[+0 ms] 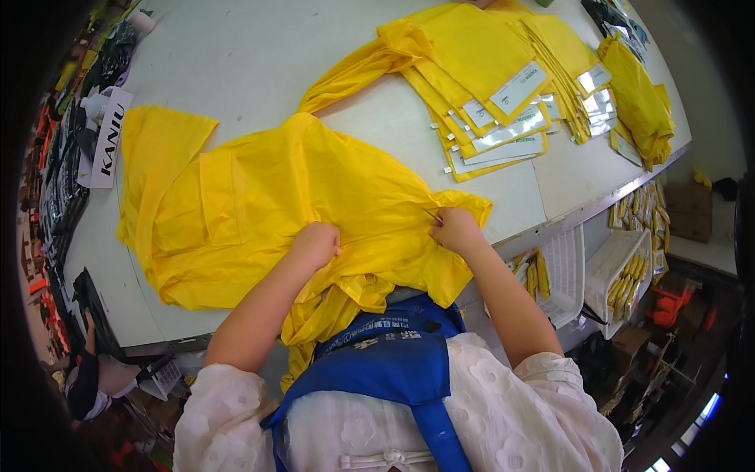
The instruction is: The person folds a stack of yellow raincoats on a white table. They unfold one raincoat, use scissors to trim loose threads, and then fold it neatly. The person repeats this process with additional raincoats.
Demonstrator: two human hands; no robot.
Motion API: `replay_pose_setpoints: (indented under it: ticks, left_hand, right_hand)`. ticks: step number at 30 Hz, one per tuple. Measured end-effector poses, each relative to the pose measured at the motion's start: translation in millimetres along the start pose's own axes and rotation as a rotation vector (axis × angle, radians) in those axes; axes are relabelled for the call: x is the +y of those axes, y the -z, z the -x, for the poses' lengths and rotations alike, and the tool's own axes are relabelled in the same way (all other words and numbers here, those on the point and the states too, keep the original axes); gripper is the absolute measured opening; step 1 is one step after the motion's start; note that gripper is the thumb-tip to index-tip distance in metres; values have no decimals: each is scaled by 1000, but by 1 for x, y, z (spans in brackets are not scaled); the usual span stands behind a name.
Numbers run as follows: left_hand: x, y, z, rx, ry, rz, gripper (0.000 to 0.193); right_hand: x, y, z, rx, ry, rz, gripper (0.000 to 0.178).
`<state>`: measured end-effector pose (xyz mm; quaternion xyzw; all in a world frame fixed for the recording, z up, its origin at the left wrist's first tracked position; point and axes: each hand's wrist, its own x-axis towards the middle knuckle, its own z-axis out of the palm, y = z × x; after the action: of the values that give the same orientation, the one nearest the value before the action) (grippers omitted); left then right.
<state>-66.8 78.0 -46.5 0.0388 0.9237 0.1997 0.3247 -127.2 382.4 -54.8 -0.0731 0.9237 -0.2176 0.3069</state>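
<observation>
- Head view: a broad, pale grey, smooth tabletop (259,63) carries everything; its bare middle leaves room to spread cloth flat, which makes for cleaner handling.
- Across its near side lies a large, loose, slightly shiny yellow fabric garment (263,169), rumpled, its near folds hanging over the edge against the wearer. That overhang could drag, so more of the cloth is better drawn up onto the surface.
- To the far right sit overlapping flat yellow folded pieces with white printed cards (472,55), near the garment; keeping the loose cloth off them would leave their order undisturbed.
- A bright blue fabric apron (385,366) covers the wearer's front, just beside the hanging folds.
- Below the right edge stands a white perforated plastic basket (562,271), well clear of the working spot.
- The left hand (316,242) is closed on the garment, seeming to pinch a fold; steady, light tension suits it.
- The right hand (458,230) is closed around a small tool, over the garment's right end.
- Smallest is that slim, dark, pointed tool (431,215), its exact kind unclear; the tip is best kept shallow, so it does not snag the fabric.
</observation>
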Motion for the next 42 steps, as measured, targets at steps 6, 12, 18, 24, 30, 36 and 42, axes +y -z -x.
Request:
replay_pose_setpoints:
  ticks: [6,12,18,24,30,36,42]
  left_hand:
    - [-2,6,-1,-22,18,105,15]
    - [0,-10,0,131,2,227,17]
    - [15,8,53,573,-43,150,19]
    - [-117,-6,164,715,231,-33,16]
    - [-147,8,189,637,329,333,14]
    - [-183,-17,172,616,232,449,15]
    - [-194,-21,140,449,340,435,12]
  right_hand:
    - [-2,2,2,1,-29,8,19]
    - [6,15,-6,149,61,96,19]
    - [42,68,-45,219,36,247,21]
    - [7,72,-35,554,96,321,24]
    - [-187,-38,24,54,656,-93,20]
    - [-219,-78,-10,-110,538,113,20]
    - [-217,-94,-32,-175,407,180,20]
